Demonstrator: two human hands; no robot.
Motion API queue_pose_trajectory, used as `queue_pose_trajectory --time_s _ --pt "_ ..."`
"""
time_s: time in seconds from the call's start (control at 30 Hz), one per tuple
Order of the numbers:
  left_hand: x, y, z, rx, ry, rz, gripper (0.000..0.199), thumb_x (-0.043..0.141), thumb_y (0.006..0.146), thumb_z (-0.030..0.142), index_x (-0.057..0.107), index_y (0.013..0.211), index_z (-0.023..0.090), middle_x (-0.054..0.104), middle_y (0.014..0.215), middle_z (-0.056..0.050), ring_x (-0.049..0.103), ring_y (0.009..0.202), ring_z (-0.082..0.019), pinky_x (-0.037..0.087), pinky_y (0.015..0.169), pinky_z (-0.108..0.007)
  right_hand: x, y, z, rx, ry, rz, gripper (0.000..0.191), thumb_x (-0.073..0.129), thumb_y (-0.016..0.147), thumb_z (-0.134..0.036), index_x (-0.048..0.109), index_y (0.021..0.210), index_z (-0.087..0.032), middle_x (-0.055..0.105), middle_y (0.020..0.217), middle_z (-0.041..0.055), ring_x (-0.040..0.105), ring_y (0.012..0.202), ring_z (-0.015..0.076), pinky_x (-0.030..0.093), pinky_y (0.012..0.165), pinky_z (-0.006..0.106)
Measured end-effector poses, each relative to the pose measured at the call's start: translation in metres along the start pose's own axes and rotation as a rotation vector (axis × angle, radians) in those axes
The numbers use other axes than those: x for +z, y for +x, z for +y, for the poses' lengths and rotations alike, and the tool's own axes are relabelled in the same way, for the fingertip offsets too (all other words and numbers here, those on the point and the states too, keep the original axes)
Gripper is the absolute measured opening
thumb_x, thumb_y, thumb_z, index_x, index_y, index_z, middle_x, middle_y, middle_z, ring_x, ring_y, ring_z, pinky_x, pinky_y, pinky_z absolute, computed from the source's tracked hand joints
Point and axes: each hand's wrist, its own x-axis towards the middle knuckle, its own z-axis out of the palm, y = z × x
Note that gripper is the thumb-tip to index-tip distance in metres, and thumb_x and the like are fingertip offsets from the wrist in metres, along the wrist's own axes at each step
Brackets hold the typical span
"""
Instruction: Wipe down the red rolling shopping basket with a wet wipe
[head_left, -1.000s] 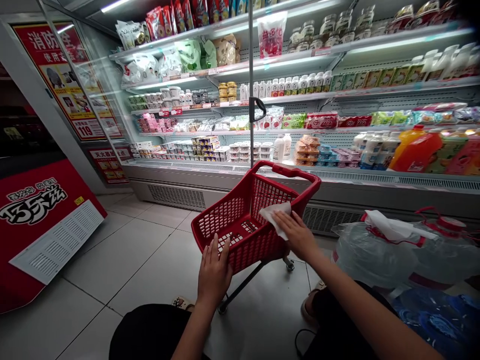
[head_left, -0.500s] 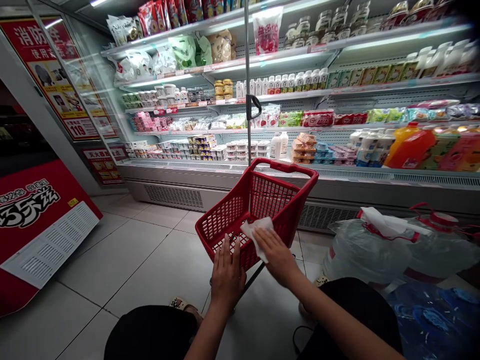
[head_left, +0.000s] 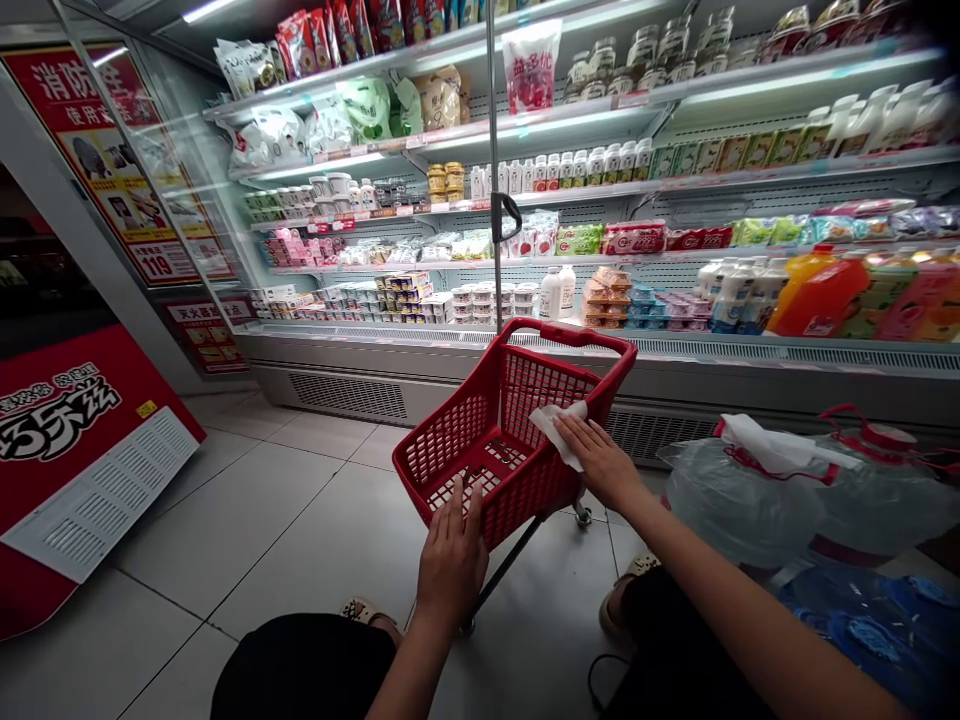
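Note:
A red plastic shopping cart (head_left: 450, 440) with a perforated basket stands in front of me; its basket holds nothing but a few small dark marks or gaps on the floor grid. My left hand (head_left: 454, 550) rests at the near corner of the basket rim, fingers stretched out and lying over the edge. With my right hand (head_left: 600, 460) I press a white wipe (head_left: 556, 430) onto the right rim of the basket, below the raised handle. The fingers lie over the wipe, and part of it sticks out to the left.
A glass-doored refrigerated case (head_left: 337, 375) with stocked shelves runs behind the cart. At left stands a red chest freezer (head_left: 90, 450). Large water bottles (head_left: 750, 500) are on the floor at right, with blue jugs (head_left: 870, 630) nearer me. A dark cable (head_left: 596, 680) lies between my feet.
My right hand and the wipe have slid along the basket's right rim, away from me and to the right. The left hand stays at the near corner, nearly unmoved.

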Motion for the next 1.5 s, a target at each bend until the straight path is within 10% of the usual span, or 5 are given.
queue_pose_trajectory --time_s 0.37,0.53,0.77,1.27,1.5 --pt "-0.003 -0.008 0.022 -0.007 -0.088 0.050 0.087 0.049 0.097 0.014 0.003 0.170 0.027 0.020 0.174 -0.009 0.047 0.148 -0.031 0.046 0.117 -0.049 -0.001 -0.011 -0.071 0.021 0.163 -0.002 0.080 0.046 0.100 -0.023 0.007 0.170 -0.021 0.027 0.172 0.0059 0.023 0.159 0.0216 0.029 0.128 0.047" --pt "-0.015 0.004 -0.023 0.058 -0.183 -0.049 0.086 0.055 0.101 0.038 0.005 0.170 0.027 0.026 0.173 -0.008 0.046 0.149 -0.029 0.046 0.117 -0.046 -0.017 -0.028 -0.110 -0.137 0.223 -0.036 0.091 0.044 0.088 -0.006 0.007 0.169 -0.024 0.021 0.174 0.0021 0.020 0.160 0.0189 0.025 0.130 0.045" --pt "-0.023 0.014 -0.099 0.252 -0.141 -0.192 0.091 0.059 0.097 0.064 0.011 0.169 0.035 0.031 0.172 -0.005 0.036 0.154 -0.033 0.031 0.126 -0.055 -0.006 -0.013 -0.067 -0.121 0.181 -0.014 0.081 0.044 0.100 -0.017 0.001 0.169 -0.026 0.025 0.173 0.0053 0.026 0.158 0.0200 0.024 0.130 0.047" --pt "-0.001 0.020 -0.014 0.273 -0.103 -0.123 0.098 0.060 0.097 0.061 0.005 0.170 0.025 0.014 0.176 -0.009 0.019 0.161 -0.030 0.018 0.130 -0.052 -0.006 -0.013 -0.109 -0.011 0.284 0.011 0.074 0.047 0.100 -0.025 0.018 0.169 -0.022 0.035 0.169 0.0084 0.031 0.157 0.0244 0.030 0.128 0.051" --pt "-0.013 0.027 -0.033 0.343 -0.100 -0.193 0.095 0.055 0.100 0.063 0.002 0.169 0.026 0.013 0.176 -0.007 0.018 0.162 -0.025 0.020 0.131 -0.044 -0.033 -0.058 -0.126 -0.167 0.304 -0.066 0.088 0.049 0.090 -0.013 0.012 0.169 -0.026 0.029 0.172 0.0024 0.027 0.158 0.0218 0.028 0.129 0.048"
